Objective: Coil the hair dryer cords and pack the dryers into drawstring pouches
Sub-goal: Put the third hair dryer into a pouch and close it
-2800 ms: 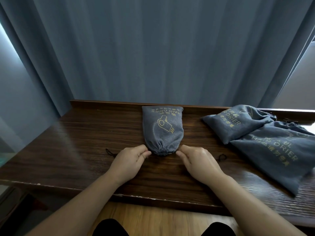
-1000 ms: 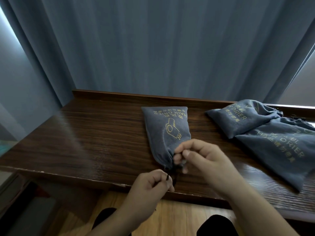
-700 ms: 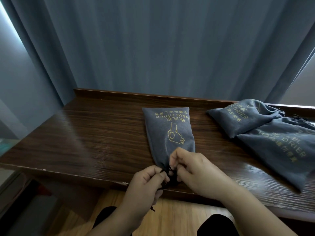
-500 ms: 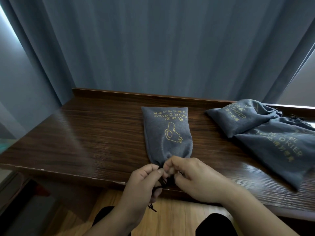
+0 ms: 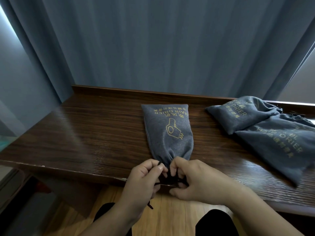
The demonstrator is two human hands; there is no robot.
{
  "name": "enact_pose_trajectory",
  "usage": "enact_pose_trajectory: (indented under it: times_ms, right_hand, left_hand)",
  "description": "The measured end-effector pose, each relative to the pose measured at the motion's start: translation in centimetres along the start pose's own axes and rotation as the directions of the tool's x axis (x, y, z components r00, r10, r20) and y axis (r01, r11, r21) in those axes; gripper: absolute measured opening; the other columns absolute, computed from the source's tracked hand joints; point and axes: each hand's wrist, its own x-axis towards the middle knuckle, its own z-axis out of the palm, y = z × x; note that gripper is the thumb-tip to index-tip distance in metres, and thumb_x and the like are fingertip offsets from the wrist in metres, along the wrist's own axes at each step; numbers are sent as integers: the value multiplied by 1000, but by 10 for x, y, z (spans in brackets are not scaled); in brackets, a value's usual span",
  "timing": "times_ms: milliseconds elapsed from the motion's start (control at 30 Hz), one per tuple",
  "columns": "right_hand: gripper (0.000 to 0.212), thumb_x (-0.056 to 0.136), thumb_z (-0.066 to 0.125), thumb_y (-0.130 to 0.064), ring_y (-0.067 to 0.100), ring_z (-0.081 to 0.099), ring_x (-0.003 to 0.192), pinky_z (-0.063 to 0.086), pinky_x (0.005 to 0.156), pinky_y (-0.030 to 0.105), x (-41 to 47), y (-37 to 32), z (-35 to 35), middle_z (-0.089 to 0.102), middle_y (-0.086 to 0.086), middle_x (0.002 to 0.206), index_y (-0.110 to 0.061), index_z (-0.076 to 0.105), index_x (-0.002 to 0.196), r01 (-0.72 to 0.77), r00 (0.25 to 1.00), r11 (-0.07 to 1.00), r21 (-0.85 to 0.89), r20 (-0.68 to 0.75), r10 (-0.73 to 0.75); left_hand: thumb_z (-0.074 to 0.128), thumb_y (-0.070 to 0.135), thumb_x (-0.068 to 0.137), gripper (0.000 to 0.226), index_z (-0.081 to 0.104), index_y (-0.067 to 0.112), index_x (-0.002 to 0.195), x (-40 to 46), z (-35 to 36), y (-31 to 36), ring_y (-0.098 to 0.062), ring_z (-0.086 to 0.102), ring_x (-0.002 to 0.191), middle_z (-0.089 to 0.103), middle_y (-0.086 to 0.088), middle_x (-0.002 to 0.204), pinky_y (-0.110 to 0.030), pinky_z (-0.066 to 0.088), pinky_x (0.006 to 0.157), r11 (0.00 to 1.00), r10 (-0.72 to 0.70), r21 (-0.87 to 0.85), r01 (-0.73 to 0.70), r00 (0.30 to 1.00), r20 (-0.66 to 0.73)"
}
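A grey drawstring pouch point(image 5: 167, 132) with a gold hair-dryer print lies filled on the dark wooden table point(image 5: 88, 133), its gathered mouth toward me at the front edge. My left hand point(image 5: 142, 182) and my right hand point(image 5: 196, 180) meet at that mouth, and each pinches a strand of the black drawstring point(image 5: 170, 175). One loose cord end hangs below my left hand. The dryer inside is hidden by the cloth.
Two more grey pouches lie at the right: one point(image 5: 237, 114) near the back rail, another point(image 5: 279, 143) overlapping it nearer the front. Blue curtains hang behind the table. Wooden floor and my dark-clad knees show below the table edge.
Earlier my hands pulled the cords sideways at the pouch mouth. Since then they have come together at the table's front edge, working the black drawstring between the fingers.
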Motion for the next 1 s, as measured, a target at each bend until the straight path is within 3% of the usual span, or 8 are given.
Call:
enact_pose_trajectory:
  times_ms: [167,267,333,500,600,733,867,1000]
  right_hand:
    - [28,81,66,-55,4,51,72,42,66,20,-4,5,9,54,-13,76,-29,59,80,20,997,984,-178,-70,-33]
    - [31,81,65,-59,6,54,81,46,72,23,-8,6,11,52,-13,91,-28,64,80,81,996,991,-105,-28,-84]
    - [30,79,66,-59,6,57,81,48,72,24,-9,6,11,56,-13,87,-30,60,83,53,998,998,-42,-38,-55]
    - [39,73,61,-68,5,55,76,44,64,20,-9,7,16,55,-14,79,-32,49,82,-7,977,995,-96,-214,-14]
    - [24,79,62,-46,6,51,74,42,61,18,-9,5,23,45,-14,87,-33,44,72,31,943,998,-57,-330,-48]
    - [34,88,56,-7,3,57,83,45,73,17,-12,9,31,49,-20,103,-38,49,98,23,890,1000,-3,-455,-22]
    - [42,82,42,-14,-6,62,97,47,85,12,-18,17,29,65,-21,105,-33,65,112,53,826,998,39,-563,-22]
    - [32,79,40,-17,2,63,75,44,70,11,-28,21,20,65,-17,82,-28,70,82,77,747,984,158,-663,48]
  left_hand:
    - [47,8,103,24,60,1,84,0,3,1,-9,29,41,58,-4,58,-19,23,38,999,41,-18,-41,999,20]
    - [47,8,103,23,60,0,85,0,3,1,-7,31,39,56,3,51,-19,24,39,999,46,-6,-46,998,31]
    - [47,9,103,24,60,1,85,1,4,2,-8,31,40,56,4,50,-21,21,40,999,43,-8,-43,998,36]
    - [46,9,102,26,63,6,83,3,7,1,-11,32,42,63,-12,72,-21,21,39,998,39,-56,-37,999,33]
    - [46,8,102,27,63,7,81,4,9,-1,-10,29,43,58,-14,70,-20,21,38,997,39,-66,-36,998,39]
    - [46,10,103,27,60,4,81,6,9,-2,-10,26,43,45,-2,54,-22,20,39,998,43,-39,-42,999,25]
    - [46,10,103,25,62,4,85,8,6,-1,-11,28,44,62,-10,71,-22,19,40,998,34,-50,-34,999,-2]
    - [45,11,103,22,61,5,90,9,4,-3,-13,27,46,68,-12,78,-28,13,46,997,11,-73,-12,1000,-15]
